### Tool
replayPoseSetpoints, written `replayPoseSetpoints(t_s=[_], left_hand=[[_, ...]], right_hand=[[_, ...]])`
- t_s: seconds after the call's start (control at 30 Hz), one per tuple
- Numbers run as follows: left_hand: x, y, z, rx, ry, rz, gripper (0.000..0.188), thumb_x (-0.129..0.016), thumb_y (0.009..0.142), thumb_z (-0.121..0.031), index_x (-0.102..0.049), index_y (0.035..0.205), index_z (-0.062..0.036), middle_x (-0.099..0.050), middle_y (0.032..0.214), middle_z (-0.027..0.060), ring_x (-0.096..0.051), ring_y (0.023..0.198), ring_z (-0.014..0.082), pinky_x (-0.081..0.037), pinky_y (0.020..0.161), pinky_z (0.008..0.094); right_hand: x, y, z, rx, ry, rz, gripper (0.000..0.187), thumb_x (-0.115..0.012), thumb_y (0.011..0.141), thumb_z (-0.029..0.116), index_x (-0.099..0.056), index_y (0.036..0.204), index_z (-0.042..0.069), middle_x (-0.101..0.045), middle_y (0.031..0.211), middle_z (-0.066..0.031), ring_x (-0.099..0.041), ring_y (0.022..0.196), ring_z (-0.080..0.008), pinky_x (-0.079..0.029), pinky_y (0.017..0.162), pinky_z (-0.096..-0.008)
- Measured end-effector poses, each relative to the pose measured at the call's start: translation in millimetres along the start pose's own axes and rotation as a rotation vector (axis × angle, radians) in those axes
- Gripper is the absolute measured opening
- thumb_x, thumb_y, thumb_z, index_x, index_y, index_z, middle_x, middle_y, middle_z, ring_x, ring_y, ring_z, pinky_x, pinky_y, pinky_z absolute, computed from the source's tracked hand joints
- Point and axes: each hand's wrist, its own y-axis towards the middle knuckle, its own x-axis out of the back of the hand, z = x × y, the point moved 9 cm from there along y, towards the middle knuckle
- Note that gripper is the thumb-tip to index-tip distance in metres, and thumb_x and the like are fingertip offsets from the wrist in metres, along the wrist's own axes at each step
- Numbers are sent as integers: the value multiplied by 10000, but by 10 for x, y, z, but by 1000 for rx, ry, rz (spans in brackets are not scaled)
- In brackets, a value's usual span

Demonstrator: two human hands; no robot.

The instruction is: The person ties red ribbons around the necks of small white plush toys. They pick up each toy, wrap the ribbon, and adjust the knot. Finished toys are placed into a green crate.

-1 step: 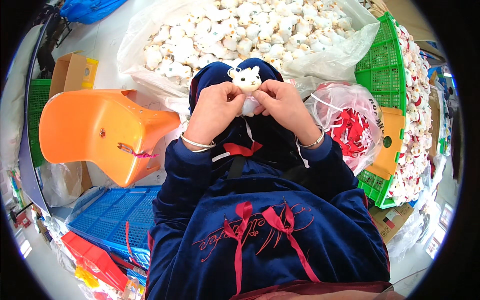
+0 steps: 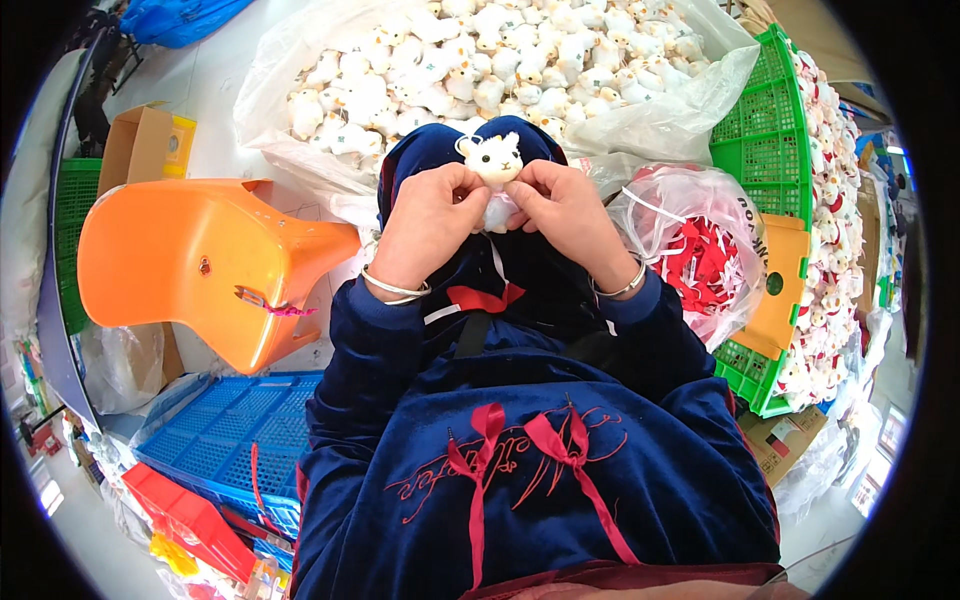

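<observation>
Above my lap I hold a small white plush animal upright, its dark eyes and face turned up toward me. My left hand is closed with thumb and fingers pinched at the neck's left side. Opposite it, my right hand pinches the neck's right side; whether a thin ribbon lies between the fingertips I cannot tell. The toy's pale body shows below my fingers. On my dark blue lap lies a red cloth piece with white ribbon ends.
Beyond my knees, a large clear bag holds many white plush toys. At right are a plastic bag of red pieces and a green crate. Left stand an orange chair with snips on it, and a blue crate.
</observation>
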Motion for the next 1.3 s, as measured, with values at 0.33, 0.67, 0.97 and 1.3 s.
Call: replayPoseSetpoints(t_s=[0.33,0.67,0.97,1.3], left_hand=[[-143,44,235,116,-393,28,229,-612,1014,-179,-663,970,40,-699,774,75,-676,636,115,-539,587,234],[-152,51,279,73,-359,-49,225,-636,1011,-179,-647,933,32,-670,744,45,-640,597,91,-520,558,235],[-201,80,426,71,-535,-53,205,-604,1041,-177,-617,949,5,-656,746,43,-613,567,84,-492,521,216],[-75,129,408,60,-458,-56,302,-559,1057,-260,-624,933,8,-629,721,23,-561,578,83,-457,549,239]], right_hand=[[-90,-40,-106,12,267,-135,166,-565,1036,129,-604,963,-16,-676,772,-59,-659,604,-111,-519,538,-254],[-84,11,-84,135,209,-139,169,-559,1042,114,-556,928,-11,-667,747,-57,-604,569,-93,-482,523,-252],[-84,59,-262,116,433,-185,171,-524,1065,124,-513,935,15,-659,739,-68,-536,509,-71,-414,462,-217],[-18,138,-263,28,410,-23,498,-378,1117,382,-644,1032,-30,-686,769,-93,-473,450,-74,-356,419,-198]])
